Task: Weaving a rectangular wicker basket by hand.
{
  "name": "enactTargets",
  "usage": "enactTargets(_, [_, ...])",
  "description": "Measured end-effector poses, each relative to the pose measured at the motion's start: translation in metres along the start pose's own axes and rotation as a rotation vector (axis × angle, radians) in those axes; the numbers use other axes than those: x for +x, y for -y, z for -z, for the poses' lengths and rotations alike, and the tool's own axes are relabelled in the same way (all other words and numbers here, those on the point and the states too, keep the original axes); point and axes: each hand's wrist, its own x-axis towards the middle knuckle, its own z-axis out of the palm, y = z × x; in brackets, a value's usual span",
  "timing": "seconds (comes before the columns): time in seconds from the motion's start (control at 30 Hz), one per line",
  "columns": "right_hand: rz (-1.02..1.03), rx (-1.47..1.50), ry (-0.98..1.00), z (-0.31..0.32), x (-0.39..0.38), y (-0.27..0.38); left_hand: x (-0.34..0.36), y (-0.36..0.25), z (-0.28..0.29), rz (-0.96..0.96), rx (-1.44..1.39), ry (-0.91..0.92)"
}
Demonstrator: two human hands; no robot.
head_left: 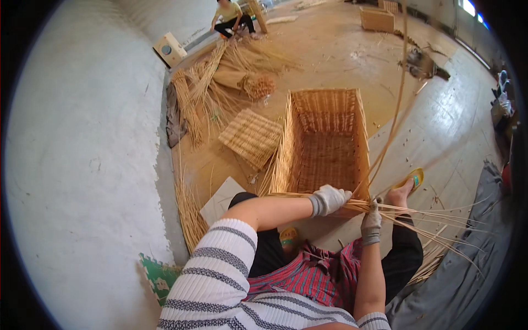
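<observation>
A deep rectangular wicker basket [324, 110] stands before me, its hollow inside facing up. At its near right corner, loose wicker strands [429, 215] fan out to the right. My left hand [330, 200], in a pale work glove, lies over the near rim with its fingers closed on a long wicker strand [394, 129], which rises in a curve past the basket's right side. Just right of that corner my right hand [372, 220], also gloved, is closed around the strands where they leave the rim. The fingertips are partly hidden.
A woven square panel [250, 137] lies left of the basket. Beyond it are bundles of wicker [257, 86] and a seated person [234, 14]. A white wall [82, 165] bounds the left. Grey cloth [462, 264] lies at right; another basket [377, 20] stands far off.
</observation>
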Motion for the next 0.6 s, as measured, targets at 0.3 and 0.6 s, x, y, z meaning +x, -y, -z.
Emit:
enactTargets(0.3, [0.301,-0.199,-0.200,-0.037,-0.015,0.018,0.010,0.008,0.017,0.010,-0.086,0.124])
enactTargets(0.6, [0.198,-0.164,-0.203,-0.024,-0.015,0.018,0.000,-0.043,0.024,0.060,-1.140,-0.610])
